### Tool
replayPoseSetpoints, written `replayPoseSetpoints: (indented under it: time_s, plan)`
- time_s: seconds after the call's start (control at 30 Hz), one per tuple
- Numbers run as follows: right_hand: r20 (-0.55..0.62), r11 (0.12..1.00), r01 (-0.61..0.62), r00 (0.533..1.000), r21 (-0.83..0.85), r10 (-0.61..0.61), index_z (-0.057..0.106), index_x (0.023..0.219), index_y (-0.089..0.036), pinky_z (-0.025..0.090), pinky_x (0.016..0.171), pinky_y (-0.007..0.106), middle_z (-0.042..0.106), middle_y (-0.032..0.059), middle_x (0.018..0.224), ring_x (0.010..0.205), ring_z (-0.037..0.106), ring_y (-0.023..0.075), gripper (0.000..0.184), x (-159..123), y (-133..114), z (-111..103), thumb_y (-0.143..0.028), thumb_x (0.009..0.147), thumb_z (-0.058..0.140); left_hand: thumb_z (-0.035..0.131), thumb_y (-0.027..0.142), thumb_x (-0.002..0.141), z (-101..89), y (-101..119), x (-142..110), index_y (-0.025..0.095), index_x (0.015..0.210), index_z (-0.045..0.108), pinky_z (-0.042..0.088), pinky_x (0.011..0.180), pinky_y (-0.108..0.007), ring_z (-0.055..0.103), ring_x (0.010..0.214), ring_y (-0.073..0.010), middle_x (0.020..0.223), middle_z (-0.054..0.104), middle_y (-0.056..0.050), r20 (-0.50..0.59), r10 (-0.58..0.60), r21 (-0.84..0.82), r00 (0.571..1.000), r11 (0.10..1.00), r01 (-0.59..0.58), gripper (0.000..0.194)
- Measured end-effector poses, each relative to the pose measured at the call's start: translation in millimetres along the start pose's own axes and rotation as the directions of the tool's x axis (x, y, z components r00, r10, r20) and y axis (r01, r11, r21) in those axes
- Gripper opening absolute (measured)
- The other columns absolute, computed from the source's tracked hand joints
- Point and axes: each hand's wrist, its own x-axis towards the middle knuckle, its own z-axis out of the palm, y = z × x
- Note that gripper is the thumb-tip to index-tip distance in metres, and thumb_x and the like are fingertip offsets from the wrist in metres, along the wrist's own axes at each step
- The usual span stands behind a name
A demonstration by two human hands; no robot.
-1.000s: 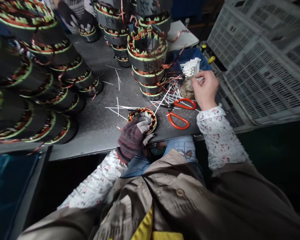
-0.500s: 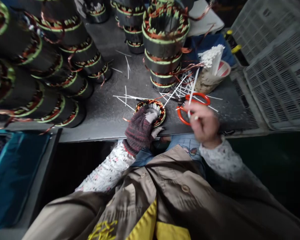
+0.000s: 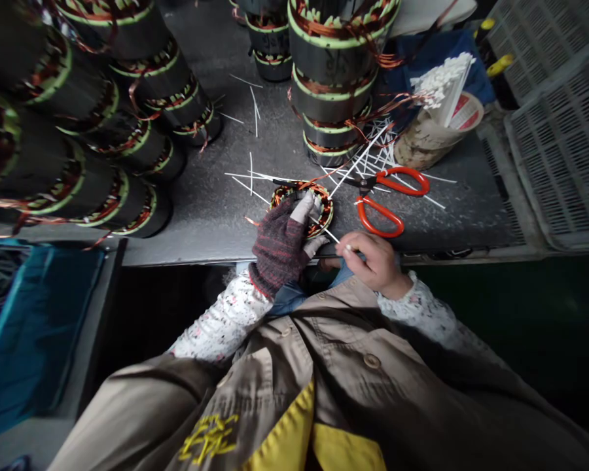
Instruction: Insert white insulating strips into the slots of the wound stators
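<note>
The left hand (image 3: 281,247) clasps the ring (image 3: 328,210), likely steadying it against the stick (image 3: 332,236) pinched by the right hand's grip (image 3: 346,247).

Left hand: the left hand (image 3: 281,243) wears a dark, red-flecked knit glove, back upward, its pale-tipped fingers curled in a grip.
Right hand: the right hand (image 3: 370,260) is bare, thumb and fingertips pinched together, the other fingers folded.
Hand spacing: near each other, apart.
Left forearm: the left forearm (image 3: 220,322) slants forward and inward.
Right forearm: the right forearm (image 3: 432,314) angles inward, floral-sleeved like the left.
</note>
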Motion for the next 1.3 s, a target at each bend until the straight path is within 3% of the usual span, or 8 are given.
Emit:
replayPoseSetpoints:
  time_s: [0.07,0.17,0.3,0.53,0.77,0.97,1.13,1.3]
  plan:
    - [-0.053,0.992,-0.107,0.992,0.065,0.111,0.062,0.081,-0.023,0.055,0.065,0.027,0.073,0.0005,0.076,0.068,0.069,0.0148,0.014,9,-1,12,-0.020,0.094,0.062,0.056,0.038,0.104,0.6,0,-1,0.020,0.157,0.035,0.057,0.110,-0.042,0.071,0.123,-0.0240,0.136,0.069,-0.015,0.022,-0.116,-0.204,0.993,0.972,0.118,0.060]
    - [-0.097,0.958,-0.226,0.964,0.178,0.246,0.067,0.082,-0.023,0.052,0.060,0.024,0.073,-0.0016,0.073,0.062,0.067,0.0125,0.013,16,-6,22,-0.023,0.095,0.065,0.055,0.032,0.105,1.4,0,-1,0.024,0.139,0.060,0.058,0.108,-0.041,0.075,0.111,-0.0189,0.129,0.074,-0.009,0.001,-0.165,-0.348,0.986,0.924,0.155,0.036]
    - [-0.129,0.966,-0.202,0.966,0.163,0.224,0.067,0.084,-0.023,0.052,0.066,0.026,0.071,0.0002,0.077,0.071,0.067,0.0138,0.017,17,-14,20,-0.023,0.099,0.058,0.062,0.031,0.101,1.3,0,3,0.024,0.108,0.076,0.055,0.113,-0.045,0.076,0.106,-0.0193,0.112,0.079,-0.005,-0.074,-0.088,-0.256,0.993,0.964,0.066,0.017]
    - [-0.066,0.954,-0.294,0.955,-0.053,0.290,0.062,0.072,-0.021,0.041,0.059,0.028,0.061,-0.0001,0.070,0.061,0.054,0.0132,0.021,23,-6,21,-0.021,0.093,0.061,0.059,0.032,0.103,-1.2,-1,3,0.024,0.114,0.073,0.055,0.113,-0.044,0.075,0.108,-0.0192,0.111,0.079,-0.005,-0.015,-0.048,-0.205,0.999,0.978,0.044,0.020]
    - [0.034,0.957,-0.284,0.958,-0.056,0.286,0.054,0.064,-0.021,0.032,0.055,0.029,0.052,-0.0007,0.065,0.056,0.046,0.0124,0.030,31,-19,16,-0.027,0.092,0.060,0.057,0.025,0.101,-5.2,-3,2,0.023,0.119,0.071,0.048,0.120,-0.048,0.072,0.117,-0.0210,0.117,0.078,-0.005,0.019,0.032,-0.155,0.999,0.987,-0.028,0.023]
    - [0.111,0.906,-0.253,0.967,0.339,0.229,0.063,0.073,-0.022,0.049,0.067,0.031,0.062,0.0023,0.077,0.072,0.060,0.0157,0.031,36,-40,-19,-0.033,0.101,0.057,0.054,0.029,0.104,-7.4,3,5,0.023,0.112,0.067,0.054,0.114,-0.046,0.070,0.123,-0.0197,0.122,0.076,-0.007,0.052,-0.039,-0.090,0.998,0.995,0.044,0.017]
    - [0.261,0.643,-0.401,0.916,0.652,0.306,0.063,0.076,-0.021,0.055,0.069,0.035,0.066,0.0052,0.081,0.075,0.065,0.0185,0.041,22,-37,-20,-0.051,0.101,0.056,0.060,0.032,0.102,-8.1,-1,0,0.025,0.102,0.062,0.058,0.111,-0.045,0.072,0.117,-0.0198,0.117,0.075,-0.005,0.034,0.005,0.023,0.999,1.000,-0.006,0.007]
    - [0.110,0.610,-0.391,0.889,0.689,0.445,0.053,0.067,-0.022,0.045,0.055,0.031,0.049,-0.0010,0.060,0.058,0.050,0.0145,0.041,32,-38,-21,-0.047,0.099,0.060,0.062,0.029,0.101,3.1,7,-6,0.024,0.105,0.061,0.055,0.113,-0.046,0.073,0.109,-0.0200,0.104,0.075,-0.002,0.049,-0.024,0.049,0.999,0.999,0.022,0.007]
